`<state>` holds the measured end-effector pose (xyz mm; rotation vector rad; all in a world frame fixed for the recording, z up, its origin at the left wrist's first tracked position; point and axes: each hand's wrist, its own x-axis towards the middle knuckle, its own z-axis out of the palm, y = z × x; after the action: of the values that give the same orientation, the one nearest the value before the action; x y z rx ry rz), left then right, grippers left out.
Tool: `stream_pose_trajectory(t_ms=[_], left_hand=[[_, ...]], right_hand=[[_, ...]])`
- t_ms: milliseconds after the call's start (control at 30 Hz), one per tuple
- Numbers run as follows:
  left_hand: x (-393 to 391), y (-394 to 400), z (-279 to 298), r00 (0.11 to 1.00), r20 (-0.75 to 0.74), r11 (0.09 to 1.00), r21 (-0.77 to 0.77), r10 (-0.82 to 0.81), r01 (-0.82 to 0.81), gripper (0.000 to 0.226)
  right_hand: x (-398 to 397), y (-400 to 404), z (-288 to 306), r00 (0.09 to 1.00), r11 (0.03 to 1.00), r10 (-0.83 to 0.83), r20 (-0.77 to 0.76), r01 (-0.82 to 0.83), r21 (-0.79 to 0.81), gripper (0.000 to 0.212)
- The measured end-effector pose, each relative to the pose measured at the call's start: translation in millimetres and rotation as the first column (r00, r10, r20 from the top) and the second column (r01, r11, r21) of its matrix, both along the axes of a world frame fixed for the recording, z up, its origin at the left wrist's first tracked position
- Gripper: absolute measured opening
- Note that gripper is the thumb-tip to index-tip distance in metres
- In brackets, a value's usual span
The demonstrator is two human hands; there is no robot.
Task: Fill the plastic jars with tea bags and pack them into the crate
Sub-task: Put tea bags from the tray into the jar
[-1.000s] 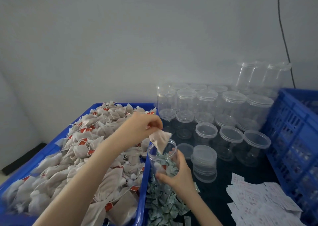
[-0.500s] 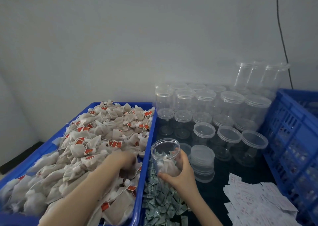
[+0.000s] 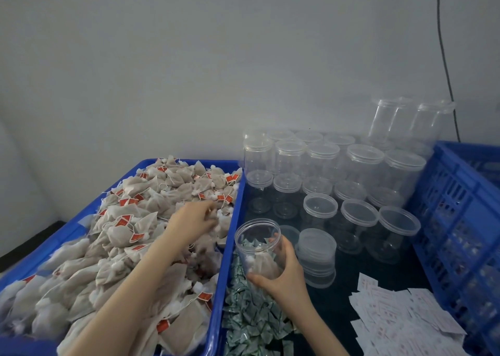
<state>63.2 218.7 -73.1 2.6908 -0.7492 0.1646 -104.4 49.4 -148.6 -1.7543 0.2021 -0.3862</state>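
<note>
Left: blue plastic tray heaped with beige mesh tea bags. Right of it, on the dark surface: green foil sachets in front, clear lidded plastic jars behind, white paper slips front right. Far right: blue slotted plastic crate.

In front of me the table is dark and glossy where it shows. Near me, just right of the blue tray, lies a heap of small green-and-silver sachets, folded into triangles and piled loosely. Further right, near the table's front edge, a scatter of white paper slips with faint red print overlaps in a flat layer, one edge touching the blue wall beside it. Beyond everything stands a plain pale grey wall. A thin black cable runs down it at far right. At far left, low down, a strip of dark floor shows.
</note>
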Motion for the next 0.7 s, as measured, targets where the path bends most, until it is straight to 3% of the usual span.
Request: stream_pose_trajectory(t_ms=[133, 233, 500, 633, 700], left_hand=[[-19.5, -7.8, 43.5, 0.990, 0.092, 0.942, -0.311, -0.104, 0.128, 0.010], [-40.4, -17.7, 70.0, 0.968, 0.133, 0.884, -0.396, -0.214, 0.250, 0.012], [-64.0, -41.3, 76.0, 0.913, 0.170, 0.853, -0.326, -0.371, 0.407, 0.012], [-60.1, -45.1, 62.3, 0.889, -0.063, 0.883, -0.162, -0.455, 0.440, 0.017], [-53.4, -44.2, 55.4, 0.877, -0.159, 0.889, -0.153, -0.452, 0.431, 0.017]], right_hand=[[0.8, 1.3, -1.2, 1.000, 1.000, -0.001, -0.007, 0.001, -0.007, 0.095], [1.0, 3.0, 0.2, 1.000, 1.000, 0.000, -0.012, 0.000, -0.006, 0.093], [0.6, 3.2, 4.6, 1.000, 1.000, 0.004, -0.010, -0.004, 0.005, 0.103], [-1.8, 1.3, 10.1, 1.000, 0.999, 0.001, 0.002, -0.001, 0.032, 0.113], [-2.8, 1.0, 11.5, 1.000, 0.999, 0.009, 0.005, -0.010, 0.048, 0.109]])
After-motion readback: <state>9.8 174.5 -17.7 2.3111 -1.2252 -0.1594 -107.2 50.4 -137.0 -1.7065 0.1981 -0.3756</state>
